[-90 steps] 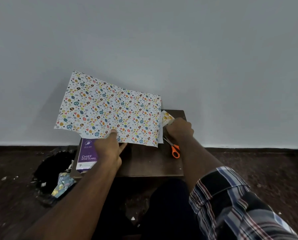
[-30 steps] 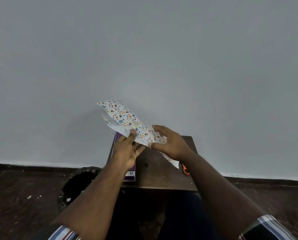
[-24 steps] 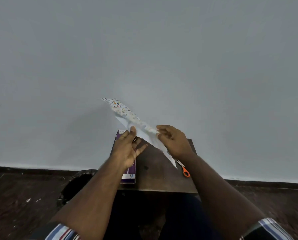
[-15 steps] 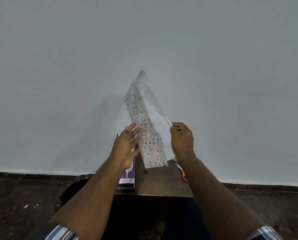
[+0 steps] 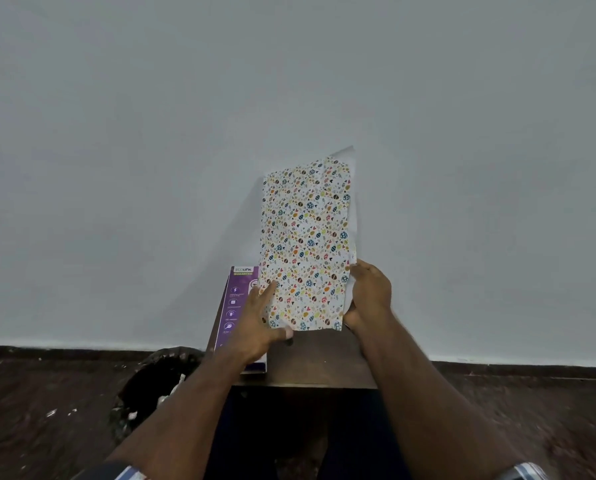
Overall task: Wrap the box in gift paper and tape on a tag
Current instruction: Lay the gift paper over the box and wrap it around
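Head view: a folded sheet of white gift paper printed with small coloured eggs and leaves (image 5: 305,244) stands upright in the air at the centre of the frame, printed side toward the camera, a strip of its plain white back showing along the right edge. The left hand (image 5: 258,323) reaches up at about 7 o'clock of the sheet; its fingers look fairly straight and lie against the lower left corner, the thumb seeming to pass under the bottom edge, so it steadies more than it clutches. The right hand (image 5: 369,296) is at about 4 o'clock of the sheet, thumb and fingers curled round the right edge in a grip.

The purple rectangular cardboard box with white print (image 5: 236,313) lies flat on the small dark wooden table (image 5: 317,358), at 8 o'clock of the paper and partly behind the left hand. It is unwrapped. A dark round bin with scraps (image 5: 151,386) sits on the floor at 8 o'clock of the table.

The step in hand appears to be opening the folded sheet for laying out. To do it well, I would keep the right grip light and near the edge so no crease sets, let the left fingers peel the layers apart, then lay the sheet printed side down on the table with room left for the box at its centre.
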Demonstrator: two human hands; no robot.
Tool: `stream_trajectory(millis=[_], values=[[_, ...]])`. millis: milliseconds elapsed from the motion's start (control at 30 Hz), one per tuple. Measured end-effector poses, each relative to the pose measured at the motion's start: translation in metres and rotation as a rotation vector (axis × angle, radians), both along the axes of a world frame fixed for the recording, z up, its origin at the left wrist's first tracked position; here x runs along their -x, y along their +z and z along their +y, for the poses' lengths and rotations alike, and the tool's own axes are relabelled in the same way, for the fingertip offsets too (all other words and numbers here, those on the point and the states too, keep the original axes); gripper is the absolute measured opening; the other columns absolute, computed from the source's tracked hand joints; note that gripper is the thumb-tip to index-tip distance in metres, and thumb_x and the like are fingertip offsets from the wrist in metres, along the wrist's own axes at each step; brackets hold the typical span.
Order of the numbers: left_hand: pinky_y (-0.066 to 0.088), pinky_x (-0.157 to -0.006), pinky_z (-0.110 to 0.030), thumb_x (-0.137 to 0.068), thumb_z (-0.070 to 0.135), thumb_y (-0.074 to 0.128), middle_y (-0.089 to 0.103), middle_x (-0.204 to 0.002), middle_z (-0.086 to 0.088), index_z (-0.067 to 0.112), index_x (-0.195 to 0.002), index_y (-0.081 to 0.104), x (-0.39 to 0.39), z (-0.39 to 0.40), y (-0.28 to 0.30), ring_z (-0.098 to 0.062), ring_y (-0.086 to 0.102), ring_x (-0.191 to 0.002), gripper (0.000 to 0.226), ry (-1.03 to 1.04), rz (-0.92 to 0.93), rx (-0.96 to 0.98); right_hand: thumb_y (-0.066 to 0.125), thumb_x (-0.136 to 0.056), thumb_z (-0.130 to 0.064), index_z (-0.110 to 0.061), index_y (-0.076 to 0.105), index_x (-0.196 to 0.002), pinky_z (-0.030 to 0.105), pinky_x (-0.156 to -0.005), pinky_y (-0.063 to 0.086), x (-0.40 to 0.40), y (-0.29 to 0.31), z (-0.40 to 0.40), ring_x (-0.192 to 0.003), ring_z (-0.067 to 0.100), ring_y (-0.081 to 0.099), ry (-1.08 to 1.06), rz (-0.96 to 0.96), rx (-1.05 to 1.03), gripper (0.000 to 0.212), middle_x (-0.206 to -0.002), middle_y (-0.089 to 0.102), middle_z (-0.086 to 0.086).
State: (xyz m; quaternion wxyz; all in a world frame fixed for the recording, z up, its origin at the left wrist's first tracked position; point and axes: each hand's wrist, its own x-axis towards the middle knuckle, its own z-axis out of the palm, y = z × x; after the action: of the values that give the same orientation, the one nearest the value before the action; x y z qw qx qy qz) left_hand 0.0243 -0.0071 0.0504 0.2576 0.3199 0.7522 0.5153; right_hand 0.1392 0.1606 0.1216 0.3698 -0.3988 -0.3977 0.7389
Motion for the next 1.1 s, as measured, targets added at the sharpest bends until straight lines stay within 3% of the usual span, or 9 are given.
stream_trajectory(millis=[133, 300, 400, 533, 633, 733, 800, 967, 1100], values=[[0.041, -0.105, -0.017, -0.09, 0.0, 0.073, 0.034, -0.159, 0.004, 0.025, -0.157, 0.037, -0.006, -0.005, 0.006, -0.015, 0.037, -0.144, 0.08, 0.044, -0.004, -0.092, 0.059, -0.095, -0.006, -0.009, 0.071, -0.111, 0.056, -0.083, 0.06, -0.002, -0.003, -0.001, -0.101, 0.039, 0.069, -0.022, 0.005, 0.025, 0.021, -0.113, 0.071, 0.016], [0.044, -0.097, -0.014, -0.098, 0.012, 0.066, 0.037, -0.152, 0.014, 0.033, -0.155, 0.038, -0.015, -0.009, 0.012, -0.006, 0.038, -0.134, 0.067, 0.025, -0.062, -0.129, 0.057, -0.098, -0.005, -0.008, 0.07, -0.116, 0.051, -0.087, 0.06, -0.006, -0.01, -0.005, -0.105, 0.036, 0.069, -0.02, -0.035, -0.025, 0.023, -0.113, 0.072, 0.012], [0.044, -0.107, -0.031, -0.09, 0.047, 0.069, 0.043, -0.147, 0.016, 0.042, -0.154, 0.038, -0.011, -0.014, 0.012, -0.008, 0.042, -0.131, 0.071, 0.108, -0.152, -0.163, 0.054, -0.098, 0.0, -0.005, 0.07, -0.116, 0.047, -0.091, 0.058, -0.01, -0.013, -0.005, -0.099, 0.035, 0.07, -0.036, -0.035, -0.031, 0.025, -0.108, 0.073, 0.012], [0.056, -0.096, -0.04, -0.073, 0.076, 0.068, 0.051, -0.148, 0.007, 0.04, -0.151, 0.042, -0.011, -0.015, 0.011, -0.02, 0.061, -0.121, 0.089, 0.409, -0.254, -0.228, 0.047, -0.098, 0.006, -0.005, 0.067, -0.105, 0.029, -0.062, 0.057, -0.018, -0.02, -0.012, -0.078, 0.024, 0.066, -0.014, -0.035, 0.017, 0.023, -0.095, 0.069, 0.01], [0.061, -0.078, -0.038, -0.076, 0.049, 0.086, 0.06, -0.12, 0.003, 0.023, -0.148, 0.041, -0.021, -0.006, 0.014, -0.02, 0.066, -0.097, 0.09, 0.737, -0.414, -0.376, 0.047, -0.093, 0.007, -0.003, 0.066, -0.114, 0.034, -0.062, 0.06, -0.016, -0.036, -0.019, -0.091, 0.032, 0.073, 0.0, -0.001, 0.072, 0.03, -0.11, 0.072, 0.016], [0.059, -0.061, -0.031, -0.079, 0.01, 0.087, 0.062, -0.124, -0.01, 0.017, -0.148, 0.037, -0.025, 0.004, 0.013, -0.028, 0.071, -0.101, 0.086, 0.88, -0.763, -0.595, 0.048, -0.097, 0.007, -0.011, 0.065, -0.11, 0.045, -0.077, 0.06, -0.014, -0.043, -0.028, -0.101, 0.038, 0.069, 0.005, 0.041, 0.14, 0.028, -0.114, 0.07, 0.017], [0.062, -0.062, -0.033, -0.08, 0.004, 0.084, 0.067, -0.122, -0.015, 0.013, -0.135, 0.05, -0.027, 0.006, 0.014, -0.031, 0.072, -0.103, 0.065, 0.861, -0.843, -0.669, 0.046, -0.099, 0.007, -0.014, 0.063, -0.102, 0.044, -0.077, 0.058, -0.015, -0.044, -0.031, -0.096, 0.036, 0.068, 0.028, 0.06, 0.155, 0.027, -0.11, 0.069, 0.016], [0.064, -0.077, -0.044, -0.084, 0.011, 0.084, 0.057, -0.127, -0.002, 0.034, -0.15, 0.038, -0.014, -0.01, 0.014, -0.026, 0.067, -0.106, 0.083, 0.858, -0.601, -0.544, 0.047, -0.099, 0.004, -0.004, 0.064, -0.119, 0.052, -0.084, 0.059, -0.014, -0.044, -0.029, -0.107, 0.041, 0.069, 0.033, 0.043, 0.113, 0.028, -0.122, 0.07, 0.02], [0.064, -0.078, -0.05, -0.086, 0.026, 0.082, 0.071, -0.103, 0.001, 0.029, -0.1, 0.069, -0.007, -0.016, 0.01, -0.027, 0.073, -0.088, 0.019, 0.839, -0.371, -0.296, 0.044, -0.1, 0.003, -0.004, 0.065, -0.125, 0.057, -0.092, 0.057, -0.012, -0.041, -0.031, -0.11, 0.04, 0.069, 0.08, 0.063, 0.08, 0.033, -0.123, 0.07, 0.018]])
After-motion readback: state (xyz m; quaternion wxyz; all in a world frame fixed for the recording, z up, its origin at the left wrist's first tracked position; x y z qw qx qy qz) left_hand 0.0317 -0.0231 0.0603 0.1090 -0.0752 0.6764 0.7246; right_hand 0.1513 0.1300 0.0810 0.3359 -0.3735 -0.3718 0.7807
